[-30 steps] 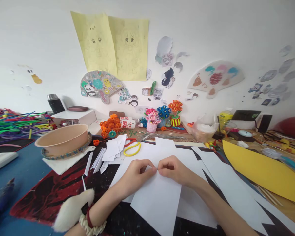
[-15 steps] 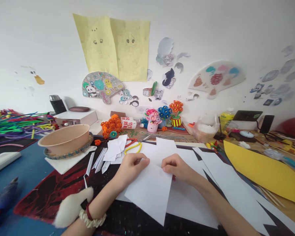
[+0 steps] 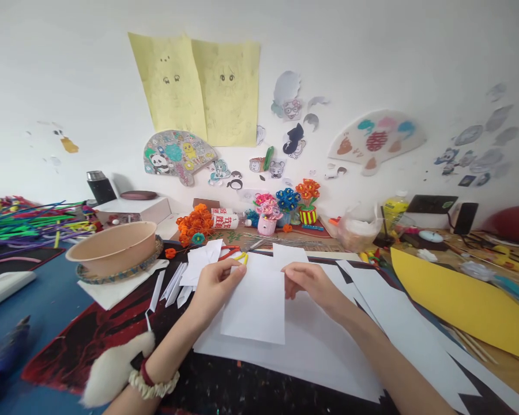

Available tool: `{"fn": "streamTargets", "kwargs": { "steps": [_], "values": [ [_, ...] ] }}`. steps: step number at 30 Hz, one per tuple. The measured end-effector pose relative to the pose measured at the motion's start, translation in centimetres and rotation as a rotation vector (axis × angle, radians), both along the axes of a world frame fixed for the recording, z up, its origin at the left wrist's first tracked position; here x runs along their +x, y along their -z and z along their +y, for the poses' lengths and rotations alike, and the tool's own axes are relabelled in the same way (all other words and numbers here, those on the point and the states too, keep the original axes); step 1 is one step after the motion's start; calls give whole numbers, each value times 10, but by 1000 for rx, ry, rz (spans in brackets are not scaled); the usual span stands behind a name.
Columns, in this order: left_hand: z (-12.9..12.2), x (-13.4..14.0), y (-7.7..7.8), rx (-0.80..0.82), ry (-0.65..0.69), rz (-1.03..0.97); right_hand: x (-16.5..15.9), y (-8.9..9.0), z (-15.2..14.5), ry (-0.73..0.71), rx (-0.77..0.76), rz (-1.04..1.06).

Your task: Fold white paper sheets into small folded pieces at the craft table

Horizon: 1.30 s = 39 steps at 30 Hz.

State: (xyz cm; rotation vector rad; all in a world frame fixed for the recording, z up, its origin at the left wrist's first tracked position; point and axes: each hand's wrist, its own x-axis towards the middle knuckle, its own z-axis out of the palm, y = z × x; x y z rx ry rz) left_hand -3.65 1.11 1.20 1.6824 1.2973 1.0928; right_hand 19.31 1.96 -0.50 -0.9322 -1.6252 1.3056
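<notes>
A small rectangular sheet of white paper (image 3: 255,308) hangs tilted between my hands. My left hand (image 3: 218,285) pinches its upper left corner between thumb and fingers. At the upper right edge, the curled fingers of my right hand (image 3: 310,285) close on the paper, with some fingertips behind it. Under it lie larger white sheets (image 3: 328,363) on a black mat. Beside my left hand are a pile of small white paper pieces (image 3: 201,260) and several folded paper strips (image 3: 173,286). A yellow and red looped handle (image 3: 243,257) is partly covered by my left hand.
A beige basin (image 3: 112,248) stands at the left, near a blue glue gun (image 3: 4,357) and colourful pipe cleaners (image 3: 21,227). Pipe-cleaner flowers in pots (image 3: 266,222) line the wall. Yellow card (image 3: 462,305) and long white paper strips (image 3: 398,311) lie at the right.
The small sheet has turned from a slanted, corner-down position to nearly square. My left hand has shifted slightly left and the right hand grips the sheet's right corner.
</notes>
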Motion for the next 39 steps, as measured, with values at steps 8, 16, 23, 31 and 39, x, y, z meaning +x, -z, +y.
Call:
{"fn": "streamTargets", "kwargs": {
  "steps": [8, 16, 23, 31, 39],
  "values": [
    [-15, 17, -5, 163, 135, 342, -6, 13, -1, 11, 148, -245],
    [-27, 27, 3, 240, 219, 539, -19, 10, -14, -5, 394, -453],
    [-30, 27, -2, 243, 222, 566, -23, 9, -23, 33, 533, -471],
    [-28, 27, -10, 117, 282, 432, -26, 10, -26, 54, 611, -411],
    [-25, 16, -21, 31, 330, 365, -2, 3, -12, 174, 613, -426]
  ]
}}
